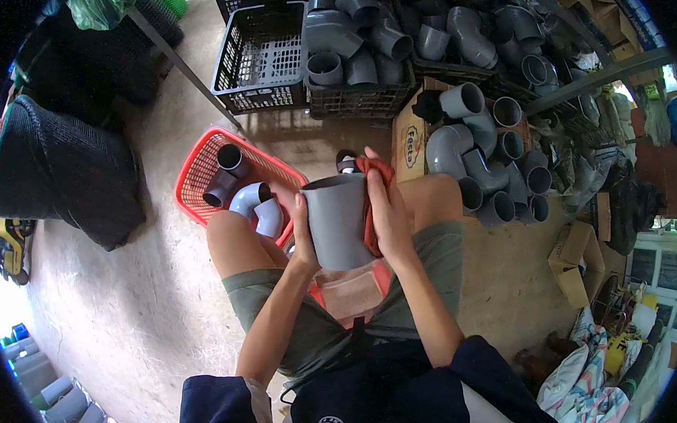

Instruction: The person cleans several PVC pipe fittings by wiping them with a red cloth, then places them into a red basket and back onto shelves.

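Note:
A large grey plastic pipe fitting (334, 220) is held between my two hands above my lap, its open end facing up and away. My left hand (304, 236) grips its left side, fingers curled round the wall. On the opposite side my right hand (389, 214) presses a red cloth (371, 213) against the fitting, partly hiding the cloth behind the fingers. Beyond my left knee stands a red plastic basket (193, 173) with several grey pipe elbows (250, 198) in it.
Grey fittings lie piled by a cardboard box (411, 142) on the right. Black crates (260, 90) stand ahead, one heaped with elbows (334, 33). A metal post (181, 66) slants down at the left, near a black mesh roll (66, 171). An open carton (576, 261) sits far right.

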Available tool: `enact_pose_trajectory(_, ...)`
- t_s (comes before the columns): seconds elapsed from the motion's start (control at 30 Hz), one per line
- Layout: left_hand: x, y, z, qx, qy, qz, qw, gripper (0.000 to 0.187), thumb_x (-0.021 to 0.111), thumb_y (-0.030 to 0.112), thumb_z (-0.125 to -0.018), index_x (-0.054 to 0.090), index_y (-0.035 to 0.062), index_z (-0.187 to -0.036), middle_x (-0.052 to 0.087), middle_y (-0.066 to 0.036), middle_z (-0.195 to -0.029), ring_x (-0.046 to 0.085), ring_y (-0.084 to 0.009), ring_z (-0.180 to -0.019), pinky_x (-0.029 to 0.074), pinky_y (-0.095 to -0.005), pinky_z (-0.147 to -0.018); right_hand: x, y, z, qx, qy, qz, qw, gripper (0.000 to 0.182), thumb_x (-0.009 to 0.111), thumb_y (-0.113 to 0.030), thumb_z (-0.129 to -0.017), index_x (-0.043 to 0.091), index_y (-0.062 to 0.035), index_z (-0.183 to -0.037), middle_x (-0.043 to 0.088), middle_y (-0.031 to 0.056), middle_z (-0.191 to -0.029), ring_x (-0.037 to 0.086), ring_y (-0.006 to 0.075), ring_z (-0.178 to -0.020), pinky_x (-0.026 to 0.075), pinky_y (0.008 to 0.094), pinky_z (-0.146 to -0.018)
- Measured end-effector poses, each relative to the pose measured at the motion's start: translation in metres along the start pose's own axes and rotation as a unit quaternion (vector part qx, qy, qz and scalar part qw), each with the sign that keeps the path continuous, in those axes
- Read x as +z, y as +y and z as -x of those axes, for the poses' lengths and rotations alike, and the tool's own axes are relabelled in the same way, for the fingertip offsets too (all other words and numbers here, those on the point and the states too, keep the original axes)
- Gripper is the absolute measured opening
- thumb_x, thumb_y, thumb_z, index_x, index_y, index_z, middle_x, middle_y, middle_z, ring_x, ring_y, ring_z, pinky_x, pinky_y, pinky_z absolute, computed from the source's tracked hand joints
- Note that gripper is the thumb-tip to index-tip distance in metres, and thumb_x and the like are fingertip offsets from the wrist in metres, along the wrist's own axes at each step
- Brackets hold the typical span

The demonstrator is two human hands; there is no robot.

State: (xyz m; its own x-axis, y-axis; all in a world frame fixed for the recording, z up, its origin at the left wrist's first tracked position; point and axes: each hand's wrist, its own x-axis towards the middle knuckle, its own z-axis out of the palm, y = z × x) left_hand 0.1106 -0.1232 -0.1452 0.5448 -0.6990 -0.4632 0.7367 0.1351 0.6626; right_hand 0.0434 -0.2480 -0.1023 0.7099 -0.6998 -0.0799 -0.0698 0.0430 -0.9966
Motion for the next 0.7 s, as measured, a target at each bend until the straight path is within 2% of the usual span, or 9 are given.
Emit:
enact_pose_trajectory(0.1,-0.017,-0.009,-0.019,-0.019,-0.056,0.133,0.989,0.088,0.03,0.077,-0.093,0.05,0.0061,-0.142,0.059,-0.015,-0.134,0.059,-0.0281,-0.119,0.048,-0.0391,-0.102,-0.004,0.006,0.034,0.034,-0.051,0.01,0.998,0.052,0.048,-0.025,-0.105,0.039,0.0006,-0.148,0.046,0.0205,-0.148,0.045,0.0283,-0.137,0.032,0.0359,-0.114)
enact_pose_trajectory(0.2,-0.003,-0.001,-0.024,-0.014,-0.036,0.119,0.992,0.086,0.034,0.074,-0.094,0.049,0.0041,-0.142,0.061,-0.014,-0.131,0.062,-0.0235,-0.115,0.052,-0.0352,-0.096,-0.006,-0.007,0.057,-0.078,-0.039,0.186,0.979,0.052,0.049,-0.021,-0.103,0.037,-0.0033,-0.15,0.035,0.0242,-0.154,0.039,0.038,-0.141,0.031,0.0416,-0.116)
enact_pose_trajectory(0.3,0.002,0.003,-0.018,-0.082,-0.045,0.053,0.994,0.082,0.035,0.071,-0.096,0.049,0.0045,-0.142,0.061,-0.014,-0.131,0.062,-0.0243,-0.116,0.052,-0.0369,-0.098,-0.016,-0.012,0.059,-0.121,-0.064,0.294,0.946,0.054,0.052,-0.017,-0.098,0.039,-0.0068,-0.15,0.025,0.0258,-0.158,0.031,0.0466,-0.143,0.029,0.0493,-0.117)
enact_pose_trajectory(0.33,-0.001,0.001,-0.02,-0.104,-0.068,0.063,0.99,0.082,0.035,0.071,-0.095,0.046,0.0064,-0.145,0.056,-0.017,-0.138,0.058,-0.0302,-0.122,0.048,-0.0433,-0.104,-0.019,-0.012,0.059,-0.14,-0.077,0.315,0.936,0.056,0.053,-0.016,-0.097,0.039,-0.0071,-0.15,0.025,0.0256,-0.158,0.03,0.0469,-0.144,0.029,0.0507,-0.117)
enact_pose_trajectory(0.5,0.005,0.0,-0.009,-0.096,-0.09,0.071,0.989,0.094,0.035,0.079,-0.09,0.043,0.0045,-0.147,0.053,-0.022,-0.139,0.058,-0.0342,-0.124,0.047,-0.0451,-0.107,-0.019,-0.009,0.058,-0.202,-0.125,0.38,0.894,0.06,0.056,-0.015,-0.09,0.042,-0.0083,-0.148,0.025,0.0253,-0.158,0.027,0.0477,-0.145,0.028,0.0541,-0.117)
enact_pose_trajectory(0.53,0.007,0.002,-0.006,-0.097,-0.097,0.063,0.989,0.095,0.035,0.079,-0.089,0.043,0.0044,-0.147,0.053,-0.023,-0.139,0.058,-0.0343,-0.124,0.047,-0.0452,-0.108,-0.015,-0.012,0.054,-0.218,-0.112,0.382,0.891,0.056,0.056,-0.017,-0.093,0.044,-0.0064,-0.146,0.028,0.0261,-0.157,0.03,0.0475,-0.143,0.029,0.052,-0.117)
enact_pose_trajectory(0.63,0.014,0.007,0.0,-0.082,-0.072,0.059,0.992,0.096,0.034,0.081,-0.088,0.046,0.0036,-0.144,0.056,-0.021,-0.136,0.059,-0.034,-0.122,0.047,-0.0443,-0.107,-0.003,-0.02,0.03,-0.195,-0.07,0.307,0.929,0.053,0.057,-0.02,-0.096,0.045,-0.0047,-0.145,0.03,0.0268,-0.155,0.033,0.0474,-0.141,0.03,0.0489,-0.116)
enact_pose_trajectory(0.67,0.01,0.002,-0.004,-0.069,-0.054,0.078,0.993,0.096,0.034,0.081,-0.088,0.047,0.0032,-0.143,0.057,-0.021,-0.135,0.059,-0.0337,-0.121,0.047,-0.0441,-0.107,0.001,-0.022,0.024,-0.171,-0.048,0.278,0.944,0.049,0.054,-0.025,-0.1,0.046,-0.0019,-0.143,0.039,0.0268,-0.15,0.039,0.0428,-0.139,0.031,0.0434,-0.115)
enact_pose_trajectory(0.7,0.006,-0.002,-0.008,-0.055,-0.036,0.098,0.993,0.096,0.034,0.081,-0.088,0.048,0.0029,-0.142,0.058,-0.02,-0.134,0.059,-0.0335,-0.121,0.047,-0.0438,-0.107,0.002,-0.023,0.017,-0.122,-0.028,0.215,0.968,0.049,0.053,-0.027,-0.101,0.046,-0.0014,-0.143,0.042,0.0263,-0.148,0.041,0.0404,-0.139,0.032,0.0419,-0.114)
